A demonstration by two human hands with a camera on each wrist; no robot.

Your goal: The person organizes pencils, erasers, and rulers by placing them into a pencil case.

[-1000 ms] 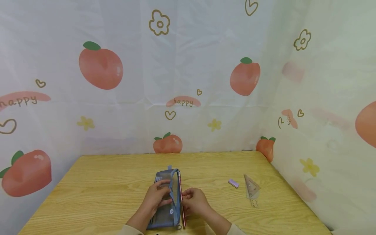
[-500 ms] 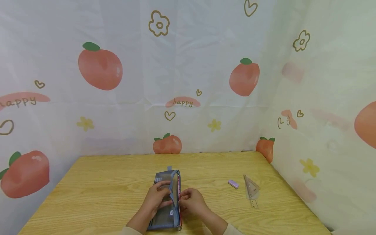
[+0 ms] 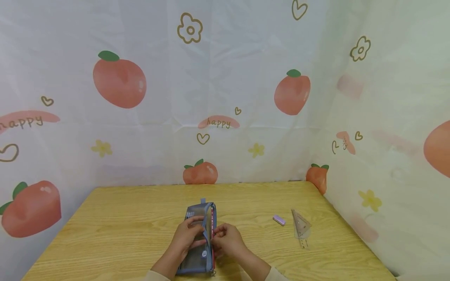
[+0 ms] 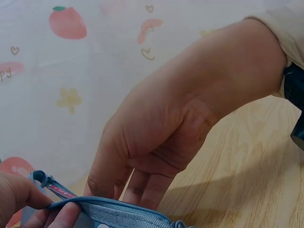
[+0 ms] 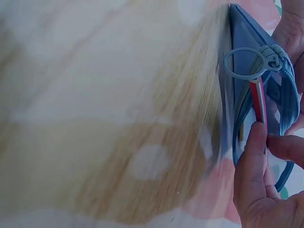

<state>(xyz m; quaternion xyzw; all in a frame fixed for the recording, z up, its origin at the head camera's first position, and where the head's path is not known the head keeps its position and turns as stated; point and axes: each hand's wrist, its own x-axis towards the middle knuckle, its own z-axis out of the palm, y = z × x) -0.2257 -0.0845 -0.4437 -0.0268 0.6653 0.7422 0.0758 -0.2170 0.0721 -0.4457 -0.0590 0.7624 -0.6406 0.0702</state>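
A blue-grey mesh pencil case [image 3: 195, 259] stands on the table, unzipped along its right side. My left hand [image 3: 188, 234] grips it, fingers spread over its face and pinching the edge of the opening [image 4: 102, 202]. My right hand [image 3: 227, 240] pinches a long, thin red-and-white stick [image 5: 258, 102] between thumb and fingers at the mouth of the case. The stick lies lengthwise inside the zip edges, its near end by the round zip pull [image 5: 244, 64]; its exact kind cannot be made out. Part of it is hidden by the right fingers.
To the right on the wooden table [image 3: 123, 222] lie a small purple-and-white eraser [image 3: 279, 220] and several clear drawing rulers, a set square [image 3: 300, 222] among them, overlapping. A white curtain printed with peaches [image 3: 158, 86] hangs behind and along the right side.
My right hand has moved left with the red-and-white stick, from beside the case into its opening. The left hand keeps its grip on the case; the eraser and rulers have not moved.
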